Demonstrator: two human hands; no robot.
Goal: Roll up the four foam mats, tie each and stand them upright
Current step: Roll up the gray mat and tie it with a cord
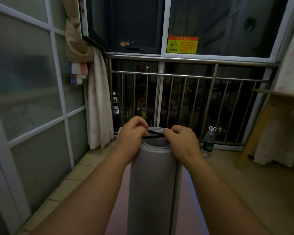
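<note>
Dim room at night. On the left, a frosted glass partition (29, 82) in white frames. In the corner, a beige curtain (76, 43) knotted up high, a striped cloth (77, 70) just below, and a pale pink-printed curtain (98, 102) hanging low. Ahead, dark window panes (134, 22), with a yellow and red sticker (182, 44) on the right one. Beneath, a metal railing (176, 76) with upright bars, city lights beyond. Wood-look floor (244, 180), with tan tiles (78, 168) along the left edge. Water bottle (209, 141) upright near the railing. At right, a wooden table (255, 133) draped in floral cloth.
</note>
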